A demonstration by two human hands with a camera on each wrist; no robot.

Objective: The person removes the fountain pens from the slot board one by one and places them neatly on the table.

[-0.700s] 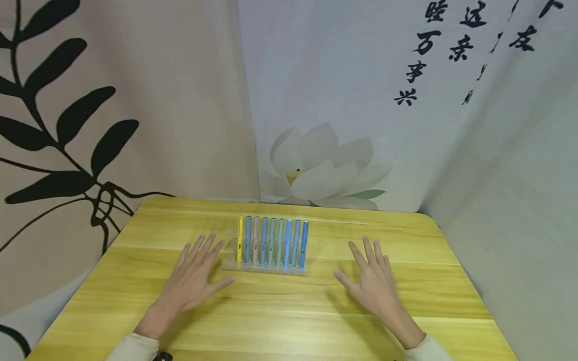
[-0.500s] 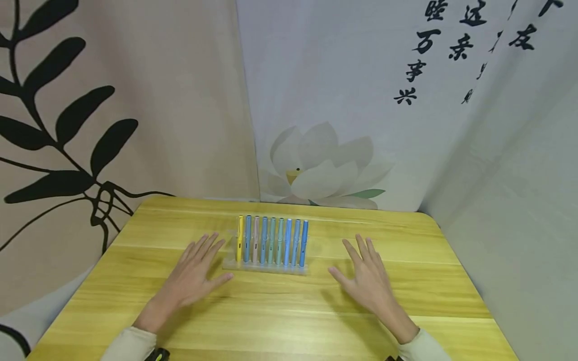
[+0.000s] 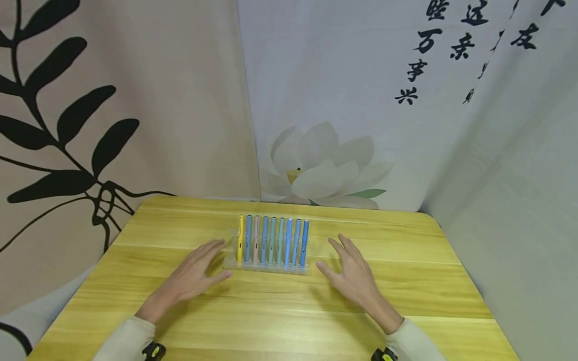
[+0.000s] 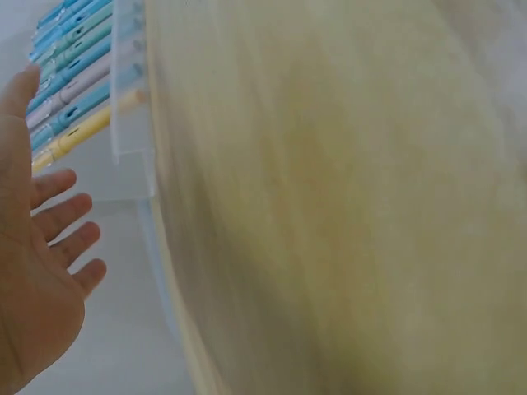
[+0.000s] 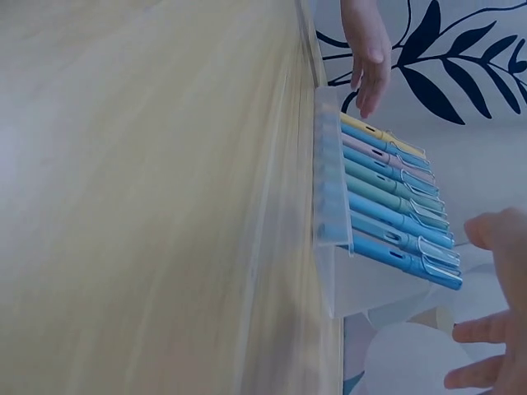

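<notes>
Well, left hand (image 3: 194,273) and right hand (image 3: 354,277) flank the pens (image 3: 272,240); each grip wide, seemingly clear of them

1. Head view: even, fairly bright light, seemingly from above, with a pale sheen on the near middle of the table (image 3: 275,316).
2. Soft-edged shadows spread over that wood; the white cloth (image 3: 343,90) greys along its right-hand fold.
3. Left wrist view: hazy, low in contrast, wood grain smeared.
4. Right wrist view: dimmer, bluish; pens (image 5: 387,196) fairly clear.
</notes>
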